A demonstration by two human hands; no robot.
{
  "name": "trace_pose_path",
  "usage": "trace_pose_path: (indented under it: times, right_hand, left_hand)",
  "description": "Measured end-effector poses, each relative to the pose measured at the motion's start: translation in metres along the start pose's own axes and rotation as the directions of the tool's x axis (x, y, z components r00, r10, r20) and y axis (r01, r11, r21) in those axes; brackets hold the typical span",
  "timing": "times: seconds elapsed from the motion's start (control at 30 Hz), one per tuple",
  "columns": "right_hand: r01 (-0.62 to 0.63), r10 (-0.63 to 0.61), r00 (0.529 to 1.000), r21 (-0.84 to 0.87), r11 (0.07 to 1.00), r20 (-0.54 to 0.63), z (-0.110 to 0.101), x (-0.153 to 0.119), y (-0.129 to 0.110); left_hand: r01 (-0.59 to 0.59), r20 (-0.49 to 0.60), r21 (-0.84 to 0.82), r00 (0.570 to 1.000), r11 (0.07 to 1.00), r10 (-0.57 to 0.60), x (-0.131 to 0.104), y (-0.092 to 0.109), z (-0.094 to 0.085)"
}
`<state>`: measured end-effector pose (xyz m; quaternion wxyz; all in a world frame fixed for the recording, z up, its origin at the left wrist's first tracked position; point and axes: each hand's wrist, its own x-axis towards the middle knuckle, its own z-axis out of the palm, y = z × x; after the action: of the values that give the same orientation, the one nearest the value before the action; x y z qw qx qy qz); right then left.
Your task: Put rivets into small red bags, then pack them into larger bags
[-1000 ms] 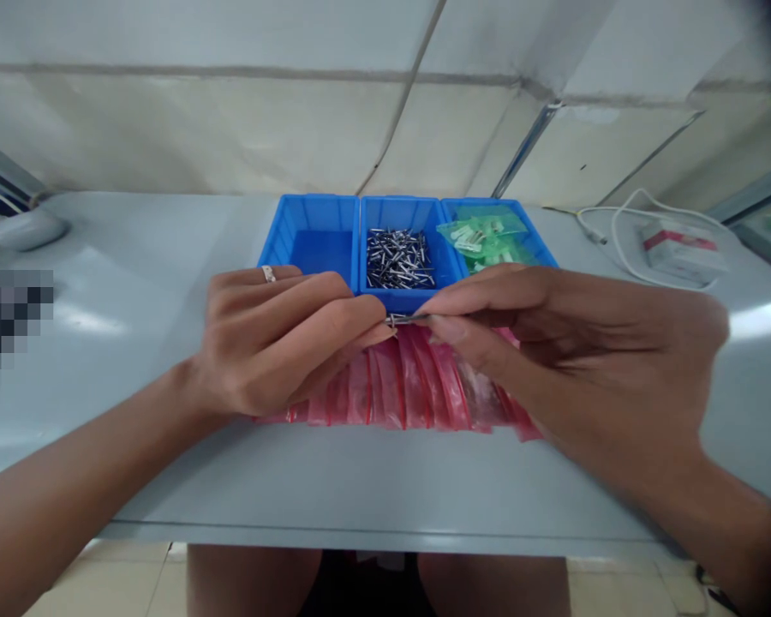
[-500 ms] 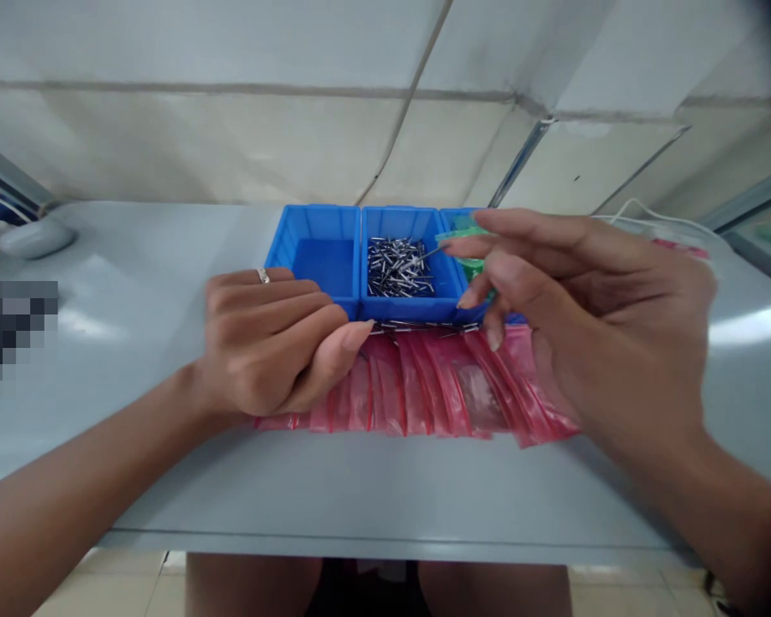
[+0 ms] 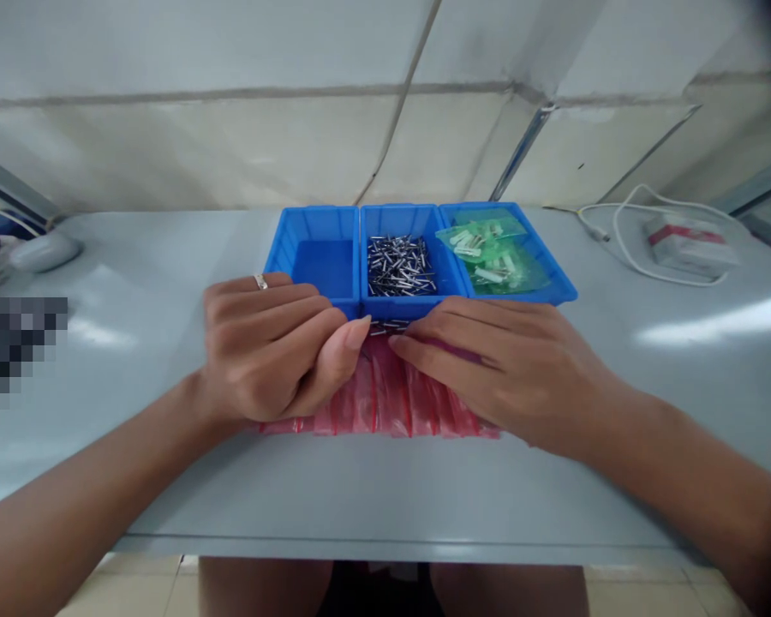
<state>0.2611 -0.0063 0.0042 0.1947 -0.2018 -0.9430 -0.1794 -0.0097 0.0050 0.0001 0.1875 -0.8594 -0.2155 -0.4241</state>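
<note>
My left hand (image 3: 270,347), with a ring on one finger, is curled closed over the left end of a row of pink plastic bags (image 3: 391,398). Whatever its fingers hold is hidden. My right hand (image 3: 507,368) reaches in from the right above the same bags. Its thumb and fingertips are close together at some thin metal pins (image 3: 389,327) along the bags' upper edge; what they grip cannot be made out. Just behind, a blue bin (image 3: 411,308) contains a heap of similar silver pins (image 3: 402,267).
Left of the pin bin stands an empty blue bin (image 3: 325,266); the right-hand bin (image 3: 556,287) holds green bags (image 3: 498,257) with white pieces. A white cable (image 3: 636,270) and small box (image 3: 690,242) lie at the right. A mouse (image 3: 44,253) sits far left.
My right hand has moved down and left, from in front of the right-hand bin to the pins by the bags. A thin metal piece showed at its fingertips before. My left hand stays put.
</note>
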Motion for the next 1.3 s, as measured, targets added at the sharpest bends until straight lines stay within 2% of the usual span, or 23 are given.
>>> trace_pose_path:
  times: [0.17,0.27,0.37,0.63,0.87,0.93,1.07,1.2,1.27,1.3]
  right_hand:
    - [0.044,-0.042,0.998,-0.047,0.998,0.052,0.007,0.003,-0.006]
    - [0.072,-0.071,0.997,-0.050,0.996,0.023,0.009,0.004,-0.007]
    - [0.032,-0.031,0.999,-0.087,0.996,0.012,0.008,0.004,-0.007]
    - [-0.057,0.062,0.983,-0.031,0.998,0.173,0.011,0.001,-0.008]
    - [-0.008,0.016,0.996,-0.083,0.996,0.090,0.010,0.000,-0.005]
    - [-0.037,0.041,0.998,-0.080,0.996,0.048,0.009,0.000,-0.005]
    - [-0.129,0.132,0.984,0.034,0.991,-0.123,0.005,0.003,-0.006]
    - [-0.188,0.254,0.939,0.275,0.943,-0.231,-0.002,0.006,-0.007]
    - [-0.211,0.346,0.906,0.449,0.869,-0.245,-0.005,0.008,-0.008]
    - [-0.243,0.420,0.881,0.555,0.795,-0.216,-0.006,0.008,-0.009]
  left_hand:
    - [-0.011,0.005,0.017,1.000,1.000,0.011,0.002,0.001,0.000]
    - [-0.026,-0.013,0.013,1.000,1.000,0.026,0.003,-0.001,0.000]
    - [-0.031,-0.022,0.014,0.999,0.999,0.032,0.002,-0.002,0.001]
    - [-0.024,-0.017,0.016,1.000,1.000,0.024,0.002,-0.001,0.002]
    - [-0.027,-0.017,0.028,0.999,0.999,0.028,0.003,-0.001,0.001]
    - [-0.034,-0.014,0.033,0.999,0.999,0.034,0.003,-0.001,0.001]
    - [-0.020,-0.013,0.038,1.000,0.999,0.021,0.004,0.000,0.000]
    - [-0.005,0.001,0.032,1.000,0.999,0.005,0.004,0.002,0.001]
    - [-0.021,0.016,0.022,1.000,1.000,0.020,0.004,0.003,0.002]
    - [-0.029,0.022,0.024,0.999,0.999,0.028,0.004,0.003,0.002]
